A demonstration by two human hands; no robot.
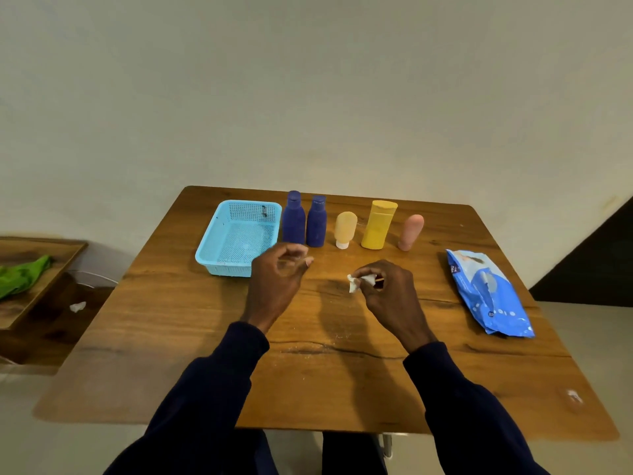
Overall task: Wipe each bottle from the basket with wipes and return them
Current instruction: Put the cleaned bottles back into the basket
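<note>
Five bottles [378, 226] stand in a row on the tabletop [325, 371] beside the basket [222, 269], which holds none; evidently set out for wiping. Right hand [390, 289] fingers pinch a crumpled wipe [358, 282], ready for use. Left hand [277, 272] hovers near the basket, fingers loosely curled, holding nothing.

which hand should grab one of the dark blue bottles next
Left, probably. The left hand holds nothing and hovers just in front of the two dark blue bottles, beside the basket. The right hand is busy pinching a crumpled wipe and sits farther from them.
</note>
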